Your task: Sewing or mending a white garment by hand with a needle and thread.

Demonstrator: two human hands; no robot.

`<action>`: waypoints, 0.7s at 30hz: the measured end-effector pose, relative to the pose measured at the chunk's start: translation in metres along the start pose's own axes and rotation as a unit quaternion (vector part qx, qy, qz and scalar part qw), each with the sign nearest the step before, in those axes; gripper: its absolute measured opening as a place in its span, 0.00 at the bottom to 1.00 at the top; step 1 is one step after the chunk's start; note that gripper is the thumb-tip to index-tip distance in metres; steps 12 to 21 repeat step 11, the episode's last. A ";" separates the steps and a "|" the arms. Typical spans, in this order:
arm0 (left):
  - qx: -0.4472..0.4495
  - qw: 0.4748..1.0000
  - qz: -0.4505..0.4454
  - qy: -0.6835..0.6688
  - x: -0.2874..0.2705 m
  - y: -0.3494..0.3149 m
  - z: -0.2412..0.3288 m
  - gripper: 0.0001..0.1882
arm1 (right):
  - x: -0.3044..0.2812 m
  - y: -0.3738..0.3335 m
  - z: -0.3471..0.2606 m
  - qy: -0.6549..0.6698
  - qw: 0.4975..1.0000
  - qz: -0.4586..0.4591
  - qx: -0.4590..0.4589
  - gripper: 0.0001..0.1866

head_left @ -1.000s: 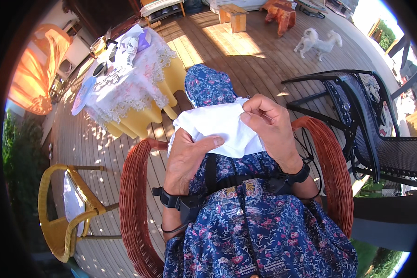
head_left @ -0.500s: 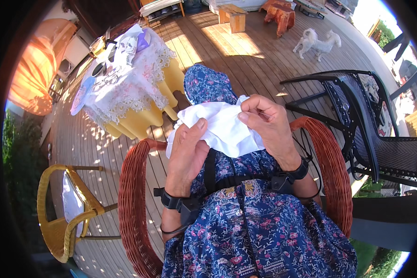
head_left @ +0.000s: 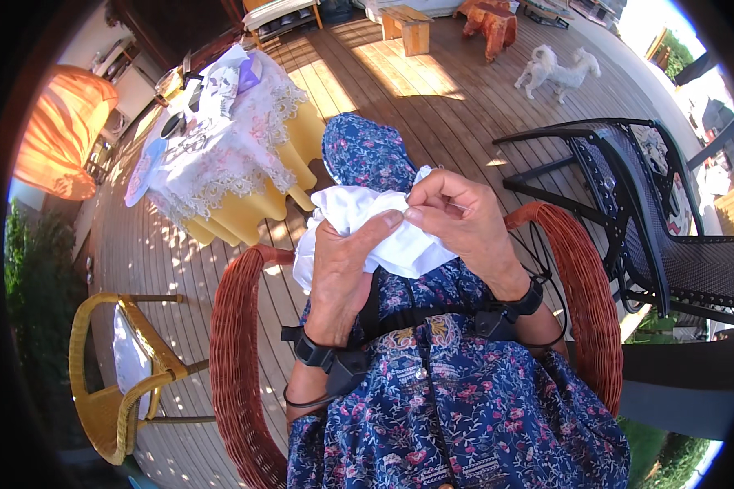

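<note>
A crumpled white cloth is held over my lap, above the blue floral fabric I wear. My left hand grips it from the left, the thumb lying along its top and the other fingers hidden beneath. Close to that thumb tip, my right hand pinches thumb and forefinger together at the cloth's upper edge. A thin, light line shows by the right fingers; whether it is thread or a needle I cannot make out.
Red wicker armrests flank me. Ahead on the left stands a table with a lace tablecloth; a yellow wicker chair is at left. Black metal chairs stand right. A white dog is on the wooden deck.
My right hand has shifted slightly left, toward the left thumb. The left hand has moved right and its thumb now reaches further across the cloth.
</note>
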State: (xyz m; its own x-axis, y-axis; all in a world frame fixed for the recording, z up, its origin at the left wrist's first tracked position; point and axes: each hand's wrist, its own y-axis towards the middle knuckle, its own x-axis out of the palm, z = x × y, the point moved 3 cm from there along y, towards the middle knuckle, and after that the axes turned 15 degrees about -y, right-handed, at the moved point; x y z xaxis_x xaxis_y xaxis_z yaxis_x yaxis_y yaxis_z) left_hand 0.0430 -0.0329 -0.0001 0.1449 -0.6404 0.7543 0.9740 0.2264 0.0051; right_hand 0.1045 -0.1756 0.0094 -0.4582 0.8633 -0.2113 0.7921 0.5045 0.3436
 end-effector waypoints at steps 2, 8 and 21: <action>0.002 1.000 0.006 -0.003 0.000 0.000 -0.001 0.12 | 0.001 0.000 -0.001 0.028 0.999 -0.020 0.023 0.05; 0.020 1.000 0.013 0.003 0.003 -0.002 0.001 0.12 | -0.002 -0.001 -0.005 0.017 0.999 -0.019 0.029 0.08; 0.066 0.995 -0.007 0.072 0.003 -0.002 0.003 0.13 | 0.000 -0.001 -0.005 -0.063 0.998 -0.010 -0.020 0.11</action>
